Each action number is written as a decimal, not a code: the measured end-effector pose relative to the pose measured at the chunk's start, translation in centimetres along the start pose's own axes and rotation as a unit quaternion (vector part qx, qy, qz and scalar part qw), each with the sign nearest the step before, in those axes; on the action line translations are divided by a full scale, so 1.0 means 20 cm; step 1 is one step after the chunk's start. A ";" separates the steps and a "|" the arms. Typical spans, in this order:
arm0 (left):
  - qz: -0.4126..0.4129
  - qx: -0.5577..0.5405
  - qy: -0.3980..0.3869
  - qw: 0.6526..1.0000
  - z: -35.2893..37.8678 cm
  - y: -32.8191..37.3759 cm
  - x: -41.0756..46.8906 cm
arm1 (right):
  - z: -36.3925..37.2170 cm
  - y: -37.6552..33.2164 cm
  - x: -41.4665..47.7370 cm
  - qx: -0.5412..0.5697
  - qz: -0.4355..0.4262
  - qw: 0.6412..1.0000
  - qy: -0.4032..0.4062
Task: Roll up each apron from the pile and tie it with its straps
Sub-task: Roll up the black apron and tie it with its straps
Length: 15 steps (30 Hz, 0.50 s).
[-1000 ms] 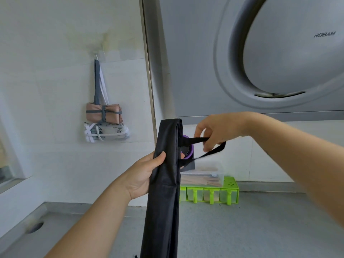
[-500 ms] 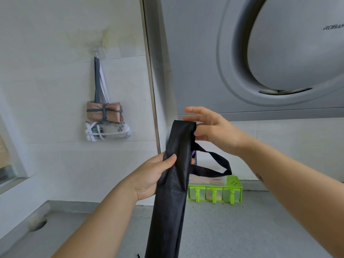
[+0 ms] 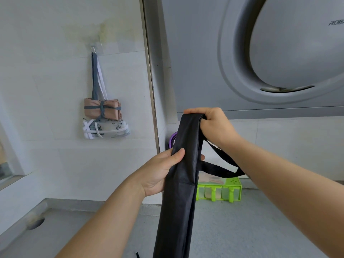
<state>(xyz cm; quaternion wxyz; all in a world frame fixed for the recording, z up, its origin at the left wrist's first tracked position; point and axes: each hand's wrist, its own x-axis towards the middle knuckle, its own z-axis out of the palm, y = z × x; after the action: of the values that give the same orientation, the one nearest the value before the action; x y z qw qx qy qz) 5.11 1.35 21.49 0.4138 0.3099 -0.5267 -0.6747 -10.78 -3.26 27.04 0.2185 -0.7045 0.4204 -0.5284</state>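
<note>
Now both hands, left hand (image 3: 160,172) and right hand (image 3: 214,125), grip the long, matte black apron (image 3: 181,183).

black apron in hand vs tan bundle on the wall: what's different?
Shape: the black apron is a long folded strip hanging down; the tan bundle is a short compact roll.
Strap: the black apron's strap hangs loose; the tan bundle's grey strap is tied round it.
Support: left hand and right hand grip the black apron; the tan bundle hangs from a wall hook.
Both are cloth with straps.
</note>
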 end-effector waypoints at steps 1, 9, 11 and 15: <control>0.002 0.002 0.001 1.000 0.00 0.00 0.00 | 0.00 0.00 0.00 0.016 0.014 1.000 0.006; 0.009 0.040 0.002 0.999 -0.01 -0.05 0.01 | 0.00 0.06 0.03 0.162 0.104 0.981 0.021; 0.014 0.066 0.008 0.998 -0.01 -0.08 0.01 | 0.00 0.08 0.03 0.183 0.130 0.974 0.039; 0.035 0.128 0.064 0.989 -0.04 -0.14 0.03 | 0.00 0.14 0.04 0.201 0.215 0.956 -0.001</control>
<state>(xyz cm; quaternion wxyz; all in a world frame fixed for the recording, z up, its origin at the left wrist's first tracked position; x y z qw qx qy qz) 4.94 0.79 18.66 0.4270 0.3840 -0.5920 -0.5655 -11.76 -5.42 25.31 0.4641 -0.5396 0.4468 -0.5421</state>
